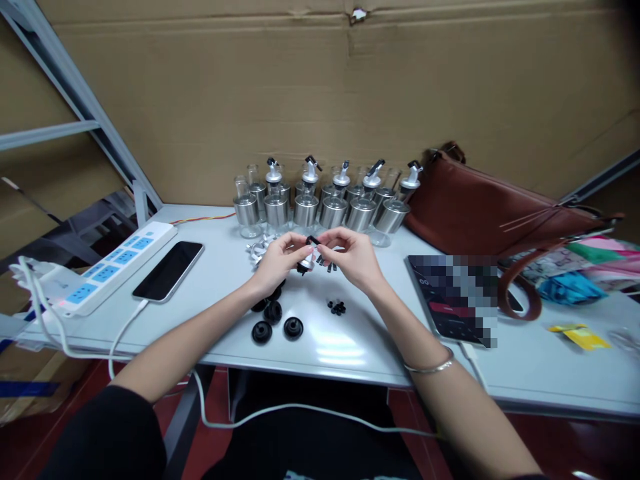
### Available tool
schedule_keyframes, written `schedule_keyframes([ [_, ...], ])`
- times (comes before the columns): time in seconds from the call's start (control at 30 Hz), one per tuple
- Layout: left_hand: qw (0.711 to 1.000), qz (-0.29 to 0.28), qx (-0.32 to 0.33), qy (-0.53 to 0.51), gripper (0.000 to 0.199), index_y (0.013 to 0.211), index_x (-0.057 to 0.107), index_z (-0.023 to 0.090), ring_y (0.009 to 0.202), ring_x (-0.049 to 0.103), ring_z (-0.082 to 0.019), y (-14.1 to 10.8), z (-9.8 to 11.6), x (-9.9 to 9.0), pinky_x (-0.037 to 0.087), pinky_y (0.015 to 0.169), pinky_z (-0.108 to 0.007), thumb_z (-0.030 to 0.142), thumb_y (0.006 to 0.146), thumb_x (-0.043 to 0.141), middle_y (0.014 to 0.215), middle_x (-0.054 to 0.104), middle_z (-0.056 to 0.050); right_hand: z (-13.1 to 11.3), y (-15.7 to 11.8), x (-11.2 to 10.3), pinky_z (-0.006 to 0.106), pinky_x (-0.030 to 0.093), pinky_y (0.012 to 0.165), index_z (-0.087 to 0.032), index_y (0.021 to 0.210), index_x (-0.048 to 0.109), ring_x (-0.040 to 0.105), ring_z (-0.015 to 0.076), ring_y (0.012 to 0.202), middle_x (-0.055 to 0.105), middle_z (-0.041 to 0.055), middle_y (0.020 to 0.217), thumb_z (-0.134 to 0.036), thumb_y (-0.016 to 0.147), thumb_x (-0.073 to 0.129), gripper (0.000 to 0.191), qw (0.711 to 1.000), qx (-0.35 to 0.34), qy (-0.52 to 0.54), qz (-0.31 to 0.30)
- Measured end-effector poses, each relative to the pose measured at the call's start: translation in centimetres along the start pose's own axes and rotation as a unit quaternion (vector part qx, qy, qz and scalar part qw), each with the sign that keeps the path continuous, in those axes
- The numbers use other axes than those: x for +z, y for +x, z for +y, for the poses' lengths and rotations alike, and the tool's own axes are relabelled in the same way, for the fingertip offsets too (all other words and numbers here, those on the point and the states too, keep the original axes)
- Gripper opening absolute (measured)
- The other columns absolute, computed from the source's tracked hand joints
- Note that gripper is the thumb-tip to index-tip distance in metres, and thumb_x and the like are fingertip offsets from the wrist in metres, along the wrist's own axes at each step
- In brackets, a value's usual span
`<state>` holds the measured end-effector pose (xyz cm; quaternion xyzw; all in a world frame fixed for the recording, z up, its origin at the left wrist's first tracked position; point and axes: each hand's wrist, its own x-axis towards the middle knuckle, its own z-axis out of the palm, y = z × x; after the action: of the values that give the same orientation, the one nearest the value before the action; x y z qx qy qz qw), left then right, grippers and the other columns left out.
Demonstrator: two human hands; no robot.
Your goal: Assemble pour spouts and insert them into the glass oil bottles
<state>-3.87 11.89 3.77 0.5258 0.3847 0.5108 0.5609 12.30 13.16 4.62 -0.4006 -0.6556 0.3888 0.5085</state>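
At the middle of the table, my left hand [281, 261] pinches a small silver and black pourer top [305, 265]. My right hand [351, 257] closes its fingertips on the black flap [313, 241] at the top of the same piece. Just beyond my hands stand glass bottles with steel sleeves [334, 212], several with silver pourers [341, 175]. Black round stoppers [293, 327] lie nearer me on the left, and tiny black parts [337, 307] form a little pile to the right. Silver pieces [257, 250] are partly hidden behind my left hand.
On the left are a white power strip [117, 267] and a phone [169, 271] with a cable. A tablet [447, 300], a brown bag [480, 200] and a yellow packet [580, 337] lie on the right. Cardboard [200, 100] stands behind the table [390, 363].
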Motion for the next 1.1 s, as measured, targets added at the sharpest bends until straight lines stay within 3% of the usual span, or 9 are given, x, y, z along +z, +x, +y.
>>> schedule_keyframes([
  [0.23,1.000,0.010,0.005,-0.024,0.037,0.084,0.058,0.013,0.057,0.061,-0.010,0.1,0.0,-0.1,0.050,0.053,-0.023,0.037,0.065,0.079,0.070,0.064,0.001,0.1,-0.5,0.3,0.023,0.046,0.054,-0.017,0.077,0.061,0.054,0.0108,0.061,0.060,0.0009,0.072,-0.015,0.075,0.059,0.003,0.972,-0.166,-0.161,0.033],
  [0.47,0.999,0.025,-0.013,-0.038,0.037,0.080,0.060,0.013,0.059,0.060,-0.009,0.0,0.5,0.1,0.053,0.055,-0.022,0.036,0.061,0.081,0.069,0.063,0.002,0.7,-0.5,0.4,0.022,0.045,0.053,-0.018,0.080,0.058,0.052,0.0108,0.061,0.053,-0.0004,0.071,-0.009,0.078,0.057,0.009,0.952,-0.230,-0.199,0.019],
  [0.67,0.999,0.036,-0.014,-0.036,0.036,0.080,0.059,0.013,0.060,0.059,-0.009,0.1,0.6,0.0,0.052,0.055,-0.021,0.035,0.061,0.081,0.068,0.062,0.002,0.5,-0.6,0.6,0.021,0.045,0.053,-0.018,0.082,0.057,0.051,0.0108,0.062,0.052,-0.0006,0.071,-0.008,0.078,0.056,0.011,0.950,-0.237,-0.205,0.005],
  [0.83,0.998,0.008,0.007,-0.062,0.037,0.075,0.056,0.013,0.064,0.059,-0.010,0.0,0.8,0.0,0.054,0.058,-0.025,0.042,0.066,0.077,0.071,0.059,0.002,0.1,-0.7,0.5,0.022,0.045,0.053,-0.019,0.082,0.056,0.051,0.0106,0.060,0.053,-0.0006,0.072,-0.010,0.078,0.056,0.010,0.954,-0.218,-0.205,0.003],
  [1.0,0.996,0.005,-0.012,-0.088,0.031,0.073,0.051,0.015,0.070,0.058,-0.011,-0.2,1.0,0.1,0.051,0.060,-0.024,0.036,0.070,0.074,0.071,0.056,0.002,-0.1,-0.9,0.5,0.026,0.047,0.061,-0.020,0.087,0.055,0.053,0.0141,0.067,0.053,0.0017,0.076,-0.020,0.084,0.054,0.003,0.949,-0.216,-0.232,-0.002],
  [1.1,0.992,0.014,-0.023,-0.119,0.029,0.072,0.048,0.017,0.071,0.055,-0.010,-0.2,0.9,0.2,0.049,0.062,-0.023,0.030,0.069,0.073,0.071,0.053,0.004,0.3,-0.9,0.7,0.030,0.050,0.066,-0.019,0.098,0.053,0.057,0.0177,0.079,0.056,0.0060,0.092,-0.033,0.082,0.062,0.023,0.954,-0.202,-0.219,-0.016],
])
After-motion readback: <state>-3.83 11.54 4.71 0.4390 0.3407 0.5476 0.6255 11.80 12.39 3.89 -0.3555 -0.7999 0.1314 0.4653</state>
